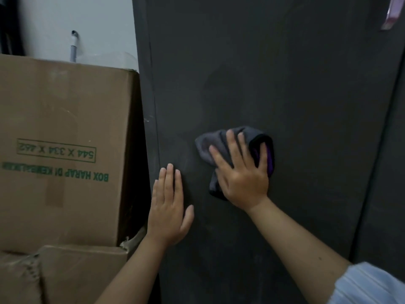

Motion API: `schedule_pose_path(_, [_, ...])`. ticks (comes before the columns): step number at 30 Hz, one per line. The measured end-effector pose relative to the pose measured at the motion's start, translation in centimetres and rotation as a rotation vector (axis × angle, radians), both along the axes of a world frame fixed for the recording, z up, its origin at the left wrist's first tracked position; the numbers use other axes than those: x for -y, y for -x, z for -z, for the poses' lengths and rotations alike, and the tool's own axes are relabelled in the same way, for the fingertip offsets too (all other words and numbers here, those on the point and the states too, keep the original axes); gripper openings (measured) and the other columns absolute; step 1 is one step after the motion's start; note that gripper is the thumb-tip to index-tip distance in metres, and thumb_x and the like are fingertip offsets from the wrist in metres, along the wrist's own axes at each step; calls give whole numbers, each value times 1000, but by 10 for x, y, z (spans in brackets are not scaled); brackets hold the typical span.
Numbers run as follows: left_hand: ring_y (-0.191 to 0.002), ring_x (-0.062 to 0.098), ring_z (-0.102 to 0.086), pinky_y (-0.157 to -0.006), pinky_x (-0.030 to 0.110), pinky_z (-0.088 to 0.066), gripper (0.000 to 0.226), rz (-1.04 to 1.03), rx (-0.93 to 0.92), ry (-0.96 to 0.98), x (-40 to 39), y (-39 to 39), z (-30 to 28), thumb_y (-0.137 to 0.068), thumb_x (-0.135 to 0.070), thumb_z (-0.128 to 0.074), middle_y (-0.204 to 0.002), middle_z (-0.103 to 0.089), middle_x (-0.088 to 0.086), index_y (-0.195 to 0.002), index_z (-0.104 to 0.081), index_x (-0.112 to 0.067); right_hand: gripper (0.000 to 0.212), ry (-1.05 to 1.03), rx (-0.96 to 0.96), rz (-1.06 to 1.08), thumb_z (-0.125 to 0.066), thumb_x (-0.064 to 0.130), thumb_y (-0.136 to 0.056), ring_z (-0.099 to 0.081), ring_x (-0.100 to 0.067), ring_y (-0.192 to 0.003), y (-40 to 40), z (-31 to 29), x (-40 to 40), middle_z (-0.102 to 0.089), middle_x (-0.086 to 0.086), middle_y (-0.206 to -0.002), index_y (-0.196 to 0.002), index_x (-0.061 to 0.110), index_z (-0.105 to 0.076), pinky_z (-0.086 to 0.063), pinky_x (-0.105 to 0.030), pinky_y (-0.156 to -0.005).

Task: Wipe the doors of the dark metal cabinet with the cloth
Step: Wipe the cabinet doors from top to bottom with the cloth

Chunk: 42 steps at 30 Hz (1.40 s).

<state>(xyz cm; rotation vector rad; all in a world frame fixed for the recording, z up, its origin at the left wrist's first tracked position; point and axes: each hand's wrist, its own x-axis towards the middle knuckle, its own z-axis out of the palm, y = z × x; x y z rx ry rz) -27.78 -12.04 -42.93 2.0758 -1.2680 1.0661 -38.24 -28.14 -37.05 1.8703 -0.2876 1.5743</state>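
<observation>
Right hand [241, 172] lies flat, fingers spread and straight, pressing the cloth [230, 150] against the left door [285, 84] of the dark metal cabinet. The cloth is a bunched grey rag with a purple edge showing by the thumb side, sitting at centre frame, mostly under and above the palm. It's pressed, not pinched, as far as can be seen.

Left hand [168, 207] is also flat on the same door, fingers together and straight, holding nothing. It sits lower left of the cloth, near the door's left edge, apart from the rag. It looks like a brace.

Key relation: the door's long axis runs top to bottom of the frame, and most of its bare surface lies above and to the right of the cloth hand. Faint smear marks show in the upper centre. The right hand is the one on the cloth, so strokes likely go up or rightward from there; the left hand only blocks the lower-left patch.

The second door [394, 150] shows as a strip at the right edge, past a vertical seam; judged not yet reached. Something pink [392, 14] hangs at the upper right, too cropped to identify.

Cardboard boxes [65, 150] are stacked at left, just beside the cabinet's side, limiting elbow room there.
</observation>
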Motion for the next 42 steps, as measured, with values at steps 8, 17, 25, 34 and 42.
schedule_pose_path(8, [-137,38,-14,-112,40,-15,73,41,22,-60,-19,-10,3,-83,-34,-39,-146,-18,31,-135,-29,16,46,253,-429,-6,-43,27,-93,-40,-21,-134,4,75,4,-38,-4,-148,-138,30,-47,-28,-57,-105])
schedule_pose_path(17, [-137,35,-13,-112,40,-14,72,41,39,-37,-35,-20,-14,-83,-32,-37,-145,-21,30,-135,-28,16,44,40,8,23,-49,35,-91,-38,-29,-135,-40,-74,-32,-40,-10,-146,-135,30,-51,-26,-63,-104])
schedule_pose_path(25, [-135,35,-18,-111,36,-16,71,88,21,-38,-38,-27,0,-80,-32,-41,-143,-25,30,-133,-33,15,50,168,-224,-25,-53,38,-87,-33,-27,-138,-41,6,-36,-36,-9,-148,-136,30,-50,-24,-55,-106])
schedule_pose_path(34, [-135,33,-22,-107,42,-20,71,46,109,-116,-49,-29,4,-77,-36,-43,-142,-33,29,-130,-44,12,46,188,-162,-38,-49,33,-87,-39,-27,-134,-49,-42,-45,-42,-7,-145,-133,29,-54,-29,-57,-104])
schedule_pose_path(42, [-137,31,-20,-110,41,-19,72,93,89,-83,-50,-33,5,-80,-34,-43,-146,-27,25,-136,-35,10,47,-65,-28,-26,-48,35,-92,-28,-30,-140,-77,-119,-67,-31,-9,-152,-138,29,-46,-18,-63,-107])
